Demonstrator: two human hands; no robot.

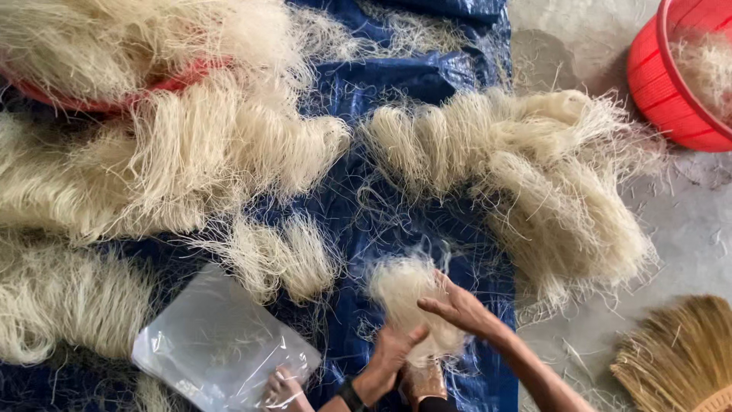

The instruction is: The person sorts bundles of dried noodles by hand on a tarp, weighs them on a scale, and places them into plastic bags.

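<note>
Blue tarp [427, 76] underneath — both hands [427, 328] cup a pale noodle bundle [404, 294], fingers curled.

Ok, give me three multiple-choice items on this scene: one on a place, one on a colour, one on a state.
1. Where does the clear plastic bag lie?
A. in the red basket
B. on the blue tarp, left of the hands
C. on the straw broom

2. What colour is the basket at the upper right?
A. red
B. green
C. white

3. What is the state of the noodle bundle at the hands?
A. lying untouched
B. sealed in a bag
C. held between both hands

Answers:
1 B: the bag rests flat on the tarp.
2 A: its ribbed wall is red.
3 C: the left hand and the right hand both grip it.
</note>
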